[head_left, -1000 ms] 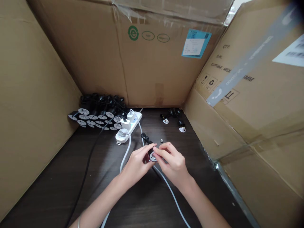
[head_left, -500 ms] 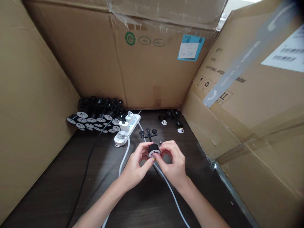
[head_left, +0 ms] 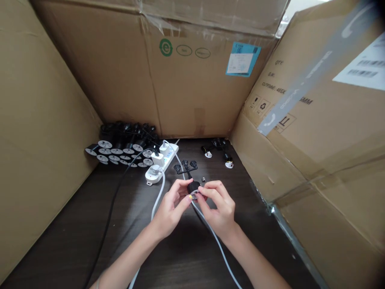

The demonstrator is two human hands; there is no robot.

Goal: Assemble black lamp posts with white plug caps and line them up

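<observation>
against the left wall of the cardboard box (head_left: 42, 120), a heap of round black-and-white plug parts (head_left: 117, 150) sat on the dark counter (head_left: 60, 249). a black cable (head_left: 110, 216) ran from near the heap toward the near edge. next along was a white power strip (head_left: 170, 154) with a white adapter (head_left: 158, 159) plugged in, and a white cable (head_left: 157, 200) curved down from it. the left hand (head_left: 173, 204) had its fingers (head_left: 183, 186) curled round a round black plug body (head_left: 194, 188), and the right hand (head_left: 218, 208) pinched its other side, so both hands were grasping it just above the counter. compared with the frame before, the plug body had turned and tilted, and the fingers covered more of its white face. a black three-pronged piece (head_left: 185, 166) sat just beyond it, joined by a short stem. a second white cable (head_left: 215, 237) ran under the hands. to the right, a small metal part (head_left: 203, 180) lay near the plug body, then two small finished plugs (head_left: 208, 154) (head_left: 229, 164) sat by the right box wall (head_left: 300, 120).
</observation>
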